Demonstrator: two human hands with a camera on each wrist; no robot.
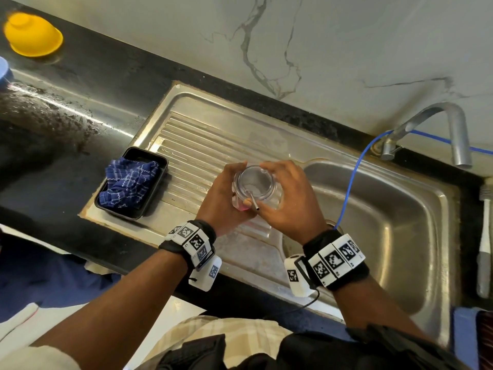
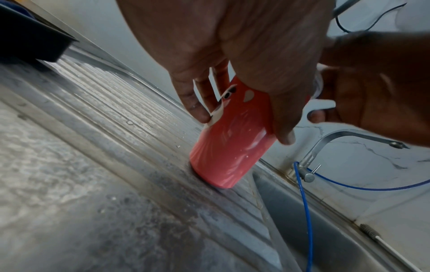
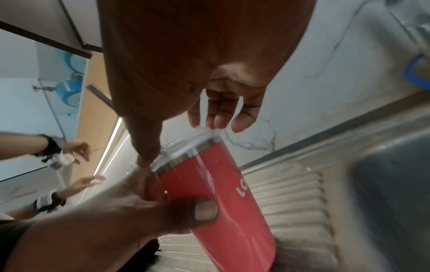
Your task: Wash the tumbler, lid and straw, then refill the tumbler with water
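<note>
You stand at a black stone surface (image 1: 88, 84) with a steel sink (image 1: 386, 236) set in it, and a white marble-pattern wall (image 1: 346, 49) behind. The ribbed draining board (image 1: 202, 145) of the sink is wet and stained.

There is one red tumbler (image 2: 230, 143). It stands with its base on the draining board, directly under your fingers. One clear lid (image 1: 254, 182) sits on its top, and one metal straw (image 1: 254, 201) sticks out through the lid toward you. Your left hand (image 1: 226, 198) wraps the tumbler body, fingers and thumb curled around it. Your right hand (image 1: 288, 198) is over the lid: the thumb presses the lid rim close to your left fingers, and the other fingers (image 3: 223, 114) are slightly spread and bent above the far rim; whether they touch it you cannot tell.

To the left of your fingers lies one black tray (image 1: 157, 161) with one blue checked cloth (image 1: 128, 182) inside, resting on the left edge of the draining board. Farther left, well apart, one yellow bowl (image 1: 33, 34) stands upside down on the surface. To the right of your fingers is the sink basin, with one tap (image 1: 437, 129) at its back edge and one blue hose (image 1: 352, 182) hanging down into the basin. One white brush (image 1: 484, 236) lies on the surface past the right edge of the sink.

The ribbed board beyond your fingers, up to the wall, is free, and the basin at the right is open.
</note>
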